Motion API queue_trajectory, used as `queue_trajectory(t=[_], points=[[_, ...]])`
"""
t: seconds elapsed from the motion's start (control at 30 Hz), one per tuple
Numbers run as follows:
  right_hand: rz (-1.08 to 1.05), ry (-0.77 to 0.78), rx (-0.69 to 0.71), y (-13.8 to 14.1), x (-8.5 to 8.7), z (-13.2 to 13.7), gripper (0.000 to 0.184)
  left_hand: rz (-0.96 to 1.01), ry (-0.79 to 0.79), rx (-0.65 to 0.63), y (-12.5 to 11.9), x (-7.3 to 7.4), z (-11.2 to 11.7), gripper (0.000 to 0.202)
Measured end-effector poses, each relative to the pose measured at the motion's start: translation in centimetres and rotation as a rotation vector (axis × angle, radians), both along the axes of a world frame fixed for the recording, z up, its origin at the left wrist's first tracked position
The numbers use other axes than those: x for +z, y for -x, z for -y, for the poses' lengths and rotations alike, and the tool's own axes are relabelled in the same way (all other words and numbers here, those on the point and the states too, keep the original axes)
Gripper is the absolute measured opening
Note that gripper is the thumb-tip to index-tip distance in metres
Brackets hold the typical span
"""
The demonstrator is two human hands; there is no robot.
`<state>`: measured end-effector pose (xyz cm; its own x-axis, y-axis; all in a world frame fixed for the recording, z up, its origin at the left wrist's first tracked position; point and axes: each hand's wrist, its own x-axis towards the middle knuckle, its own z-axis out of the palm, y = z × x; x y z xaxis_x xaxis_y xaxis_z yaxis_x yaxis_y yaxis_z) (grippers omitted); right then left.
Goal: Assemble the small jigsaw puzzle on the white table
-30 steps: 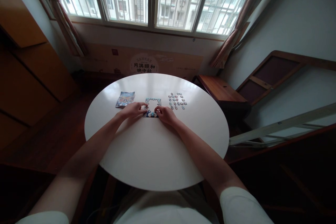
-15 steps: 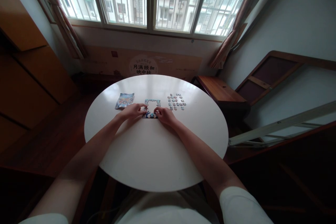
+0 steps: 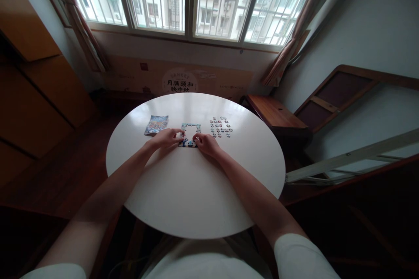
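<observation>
Daylight from the barred window [image 3: 157, 0] falls over a round white table [image 3: 196, 196], glossy along its far side, in an otherwise dim room. Near the middle of the table lies the puzzle [image 3: 187, 143], flat, joined as a border around an open centre. Loose pieces [image 3: 219, 130] are spread to its right; a printed packet [image 3: 156, 125] lies to its left, just beyond the left hand [image 3: 166, 137].

That hand rests at the puzzle's left side, thumb and forefinger reaching to the border with a gap between them. The right hand [image 3: 207, 143] is at the lower right corner, fingers curled in. Whether either one pinches a piece or only steadies the border, I cannot tell.

The puzzle should be light and thin, its pieces probably stiff card. With nothing filling the centre, the border is likely to flex or come apart at the joints if lifted by one edge, and may slide on the smooth top. Pressing down on opposite sides looks safest; a loose piece is best taken by its rims.

Fingers cover parts of both side borders. The pieces' pictures and the packet's lettering are too small to read.
</observation>
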<state>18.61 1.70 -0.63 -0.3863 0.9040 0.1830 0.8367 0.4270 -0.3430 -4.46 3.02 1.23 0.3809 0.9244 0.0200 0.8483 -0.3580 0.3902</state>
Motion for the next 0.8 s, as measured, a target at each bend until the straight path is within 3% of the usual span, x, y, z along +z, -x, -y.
queue_trajectory(t=[0.8], points=[[0.005,0.004,0.001,0.04,-0.1,-0.14,0.028,0.014,0.006,-0.003,0.05,0.04,0.0,0.055]])
